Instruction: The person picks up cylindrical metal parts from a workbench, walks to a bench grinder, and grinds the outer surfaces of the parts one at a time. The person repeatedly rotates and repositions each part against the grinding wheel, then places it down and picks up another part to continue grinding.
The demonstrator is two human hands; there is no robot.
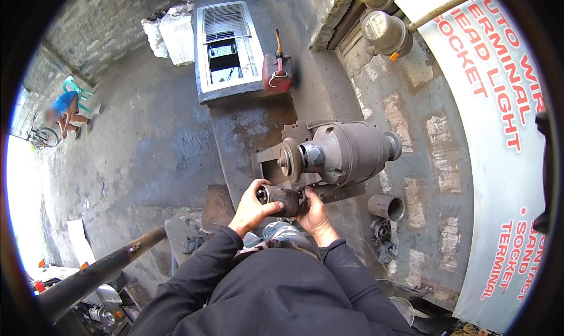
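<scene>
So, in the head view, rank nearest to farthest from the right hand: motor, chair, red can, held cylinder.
1. Held cylinder, touching the right hand
2. Motor, just ahead
3. Red can, farther ahead, slightly left
4. Chair, far left

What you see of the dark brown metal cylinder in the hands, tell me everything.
The dark brown metal cylinder looks worn and dull, with a lighter rim at its left end and small darker parts at its right. It lies roughly crosswise, in the picture just below the round brown wheel; contact there is unclear. The bare left hand clasps its left end, thumb along the near side; the bare right hand holds the right end, partly hiding it.
</scene>
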